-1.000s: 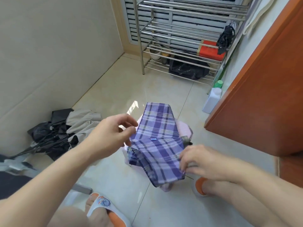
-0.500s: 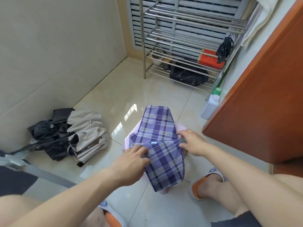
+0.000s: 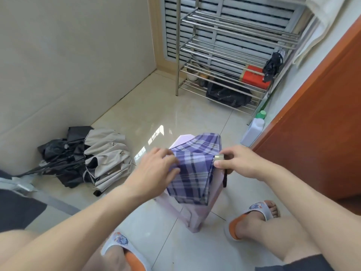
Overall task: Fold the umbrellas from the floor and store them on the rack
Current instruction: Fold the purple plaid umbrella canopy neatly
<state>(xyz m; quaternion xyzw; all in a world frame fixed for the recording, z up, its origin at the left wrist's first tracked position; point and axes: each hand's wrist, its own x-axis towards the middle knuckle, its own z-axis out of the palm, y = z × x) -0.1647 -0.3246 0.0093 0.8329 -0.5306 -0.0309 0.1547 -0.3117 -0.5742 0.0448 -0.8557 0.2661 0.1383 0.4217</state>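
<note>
Two hands work one purple-and-white plaid fabric umbrella (image 3: 192, 173), which sits on a pale lilac plastic stool (image 3: 197, 214) at the centre of the view. The right hand (image 3: 240, 163), at three o'clock of the canopy, curls thumb and fingers round the metal-collared handle end. The left hand (image 3: 156, 169), at nine o'clock, lies over the pleats with fingers bent onto the cloth; whether it pinches a fold I cannot tell. To do this step well, I judge the handle should stay fixed as an axis while the left hand smooths each panel the same way round, keeping the pleats flat so the wrap ends tight. A loose black strap (image 3: 225, 178) hangs by the handle, ready for fastening. The steel tube rack (image 3: 230, 53) stands at twelve o'clock; a heap of black and beige unfolded umbrellas (image 3: 88, 159) lies on the floor at nine o'clock.
</note>
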